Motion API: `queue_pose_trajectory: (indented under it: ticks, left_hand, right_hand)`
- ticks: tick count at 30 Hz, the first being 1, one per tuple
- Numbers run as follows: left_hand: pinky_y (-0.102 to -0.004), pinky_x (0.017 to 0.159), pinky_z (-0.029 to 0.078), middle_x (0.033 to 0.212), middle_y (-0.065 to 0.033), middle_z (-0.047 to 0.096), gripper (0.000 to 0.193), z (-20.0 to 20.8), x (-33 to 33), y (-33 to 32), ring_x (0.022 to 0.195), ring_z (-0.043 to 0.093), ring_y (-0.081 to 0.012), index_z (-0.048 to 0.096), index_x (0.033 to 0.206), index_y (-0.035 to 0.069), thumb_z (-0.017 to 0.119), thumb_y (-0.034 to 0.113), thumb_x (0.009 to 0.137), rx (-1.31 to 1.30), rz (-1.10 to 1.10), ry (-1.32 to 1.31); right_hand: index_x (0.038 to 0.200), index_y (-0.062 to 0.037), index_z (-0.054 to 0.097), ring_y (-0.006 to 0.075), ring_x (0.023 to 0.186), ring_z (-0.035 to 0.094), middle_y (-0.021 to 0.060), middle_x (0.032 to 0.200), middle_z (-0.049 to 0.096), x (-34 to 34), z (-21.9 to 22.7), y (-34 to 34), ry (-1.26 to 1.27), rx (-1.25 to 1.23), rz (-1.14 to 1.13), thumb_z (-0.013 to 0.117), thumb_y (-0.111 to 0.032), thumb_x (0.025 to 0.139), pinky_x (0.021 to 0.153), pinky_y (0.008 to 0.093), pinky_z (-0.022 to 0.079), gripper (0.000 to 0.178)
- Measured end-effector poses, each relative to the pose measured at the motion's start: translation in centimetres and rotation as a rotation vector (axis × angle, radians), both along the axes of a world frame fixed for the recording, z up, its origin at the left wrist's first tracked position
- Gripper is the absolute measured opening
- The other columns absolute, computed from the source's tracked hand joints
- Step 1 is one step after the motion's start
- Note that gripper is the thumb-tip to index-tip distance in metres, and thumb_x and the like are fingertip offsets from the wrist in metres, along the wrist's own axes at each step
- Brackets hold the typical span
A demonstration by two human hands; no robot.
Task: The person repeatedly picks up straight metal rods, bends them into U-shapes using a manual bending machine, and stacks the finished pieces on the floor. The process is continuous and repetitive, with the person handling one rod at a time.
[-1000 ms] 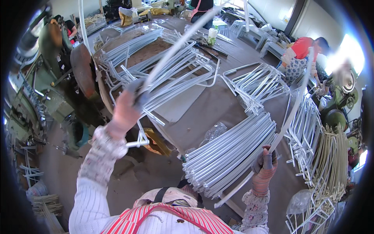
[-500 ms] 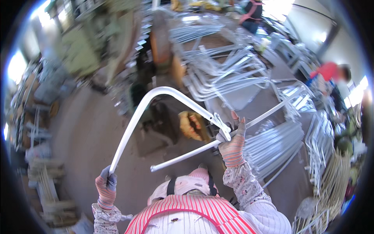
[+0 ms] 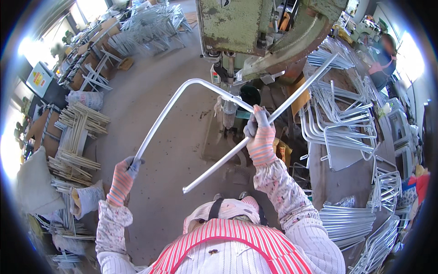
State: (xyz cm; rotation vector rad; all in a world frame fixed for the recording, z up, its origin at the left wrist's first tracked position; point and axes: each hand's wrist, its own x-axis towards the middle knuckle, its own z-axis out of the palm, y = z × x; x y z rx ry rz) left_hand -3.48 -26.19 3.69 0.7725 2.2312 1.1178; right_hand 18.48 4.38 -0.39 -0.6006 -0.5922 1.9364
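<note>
My left hand, in a striped glove with grey fingers, is closed round the lower end of a bent white metal tube. That tube rises to a rounded bend, then slopes down to the right. My right hand, gloved alike, grips the place where it meets a straight white metal tube. The straight tube crosses on a slant, its near end left of my right hand and its far end toward the upper right. How the two tubes join is hidden by my fingers.
A worn green machine stands ahead, with a dark green container beneath it. Bent tube frames and straight tubes are piled at right. Cream tubes and a white sack lie at left. Another person is at far right.
My view has swung left, bringing the green machine to the upper middle and the piles farther right. Both hands still hold the tubes, and my right hand now sits higher in view.
</note>
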Motion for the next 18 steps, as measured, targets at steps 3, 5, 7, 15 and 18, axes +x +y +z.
queue_pose_trajectory:
  ticks: [3,5,7,15,18]
  left_hand:
    - [-0.0185,0.046,0.023,0.060,0.0123,0.041,0.018,0.2,-1.1,1.5,0.053,0.033,0.0019,0.067,0.093,0.002,0.059,0.018,0.093,0.040,0.030,-0.157]
    - [-0.0183,0.045,0.022,0.060,0.0126,0.040,0.019,0.7,-1.4,1.9,0.051,0.032,0.0019,0.067,0.093,0.002,0.060,0.019,0.092,0.025,0.036,-0.211]
    - [-0.0190,0.043,0.023,0.058,0.0115,0.041,0.019,0.8,-1.7,2.2,0.048,0.032,0.0012,0.067,0.093,0.003,0.060,0.021,0.092,-0.016,0.006,-0.172]
    - [-0.0224,0.044,0.030,0.058,0.0088,0.044,0.022,2.1,-2.4,3.3,0.049,0.038,-0.0021,0.066,0.095,0.003,0.060,0.024,0.091,-0.255,-0.062,0.172]
    - [-0.0307,0.061,0.046,0.076,-0.0059,0.061,0.036,0.5,0.4,2.7,0.062,0.057,-0.0227,0.059,0.114,0.003,0.065,0.023,0.085,-0.225,-0.183,1.129]
  right_hand:
    - [0.079,-0.0100,0.058,0.0060,0.036,0.034,-0.0038,0.057,0.048,-1.5,-0.2,1.9,-0.011,-0.030,-0.040,0.074,-0.016,0.080,0.037,0.0230,0.022,0.017]
    - [0.079,-0.0100,0.058,0.0066,0.035,0.034,-0.0031,0.056,0.047,-1.6,-0.2,2.2,-0.004,-0.040,0.000,0.074,-0.015,0.079,0.036,0.0232,0.022,0.017]
    - [0.081,-0.0099,0.056,0.0067,0.035,0.036,-0.0027,0.057,0.047,-1.9,-0.4,2.5,-0.092,-0.085,-0.036,0.074,-0.013,0.079,0.034,0.0237,0.024,0.018]
    - [0.086,-0.0103,0.054,0.0060,0.039,0.037,-0.0046,0.056,0.041,0.2,-1.1,1.2,-0.243,0.000,-0.119,0.064,-0.023,0.088,0.035,0.0231,0.024,0.017]
    - [0.084,-0.0098,0.051,0.0089,0.044,0.041,-0.0022,0.059,0.041,2.1,-0.8,-2.2,-0.098,-0.141,-0.032,0.058,-0.029,0.092,0.039,0.0249,0.031,0.022]
